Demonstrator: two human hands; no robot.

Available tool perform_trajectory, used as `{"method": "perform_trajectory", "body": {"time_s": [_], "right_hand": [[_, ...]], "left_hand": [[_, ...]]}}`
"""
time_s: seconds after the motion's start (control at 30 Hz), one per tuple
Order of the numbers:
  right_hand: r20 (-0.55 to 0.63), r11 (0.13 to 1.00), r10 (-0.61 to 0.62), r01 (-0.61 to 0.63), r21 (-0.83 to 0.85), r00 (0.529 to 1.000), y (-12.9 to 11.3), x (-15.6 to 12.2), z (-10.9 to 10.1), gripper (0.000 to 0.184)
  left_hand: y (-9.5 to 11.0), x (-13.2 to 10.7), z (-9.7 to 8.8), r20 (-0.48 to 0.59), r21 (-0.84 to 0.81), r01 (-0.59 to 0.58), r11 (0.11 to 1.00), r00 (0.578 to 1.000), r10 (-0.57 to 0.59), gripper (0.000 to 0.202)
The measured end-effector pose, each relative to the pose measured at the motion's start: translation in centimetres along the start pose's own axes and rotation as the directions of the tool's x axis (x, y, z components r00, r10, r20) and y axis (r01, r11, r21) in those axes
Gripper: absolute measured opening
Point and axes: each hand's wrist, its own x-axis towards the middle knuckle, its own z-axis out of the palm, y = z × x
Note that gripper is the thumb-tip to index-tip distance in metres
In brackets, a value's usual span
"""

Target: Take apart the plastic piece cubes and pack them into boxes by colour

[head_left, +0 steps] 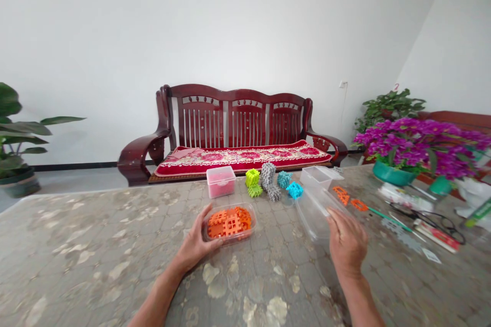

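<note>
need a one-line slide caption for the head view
Left hand holds a tub of orange pieces; right hand at clear plastic; grey model stands beyond.

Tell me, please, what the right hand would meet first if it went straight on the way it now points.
The right hand would probably meet the large clear plastic container first: it lies right at the hand, seemingly in contact, though its see-through plastic makes depth hard to judge.

Right hand (348, 240) hides part of a clear plastic piece (311, 214), lid or box indistinguishable; left hand (197, 242) covers the tub's (253, 217) left end. Cropped: potted plant (26, 127), left; purple flowers (425, 143), right. Packet (437, 236) lettering illegible.
</note>
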Motion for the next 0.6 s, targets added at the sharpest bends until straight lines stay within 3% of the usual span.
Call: {"method": "perform_trajectory", "body": {"time_s": [0.07, 0.17, 0.27, 0.37, 0.5, 0.6], "right_hand": [[0.084, 0.998, -0.047, 0.045, 0.034, 0.995, -0.5, -0.5, 0.4, 0.028], [0.113, 0.997, -0.060, 0.053, 0.063, 0.992, -1.2, -1.0, 0.7, 0.028], [0.065, 0.996, 0.021, -0.027, 0.086, 0.998, -1.3, -1.1, 0.6, 0.044], [0.024, 0.972, 0.191, -0.193, 0.138, 0.981, -0.5, -1.1, 0.4, 0.058], [0.101, 0.857, 0.458, -0.469, 0.213, 0.883, 0.8, -1.8, 0.9, 0.067], [0.170, 0.745, 0.571, -0.594, 0.303, 0.803, 1.1, -2.1, 1.4, 0.066]], "left_hand": [[-0.2, 0.0, -0.1, 0.014, -0.010, 0.010, 1.000, 1.000, -0.010, 0.109], [-0.5, 0.1, -0.1, 0.018, -0.036, 0.008, 0.999, 1.000, -0.007, 0.110], [-0.6, 0.1, 0.0, 0.030, -0.070, 0.005, 0.998, 1.000, -0.003, 0.110], [-0.6, 0.2, 0.1, 0.041, -0.068, 0.020, 0.997, 0.999, -0.017, 0.111], [-0.6, 0.3, -0.1, 0.047, -0.032, 0.043, 0.999, 0.998, -0.041, 0.110], [-0.5, 0.4, -0.2, 0.025, 0.019, 0.039, 0.999, 0.999, -0.039, 0.107]]}}
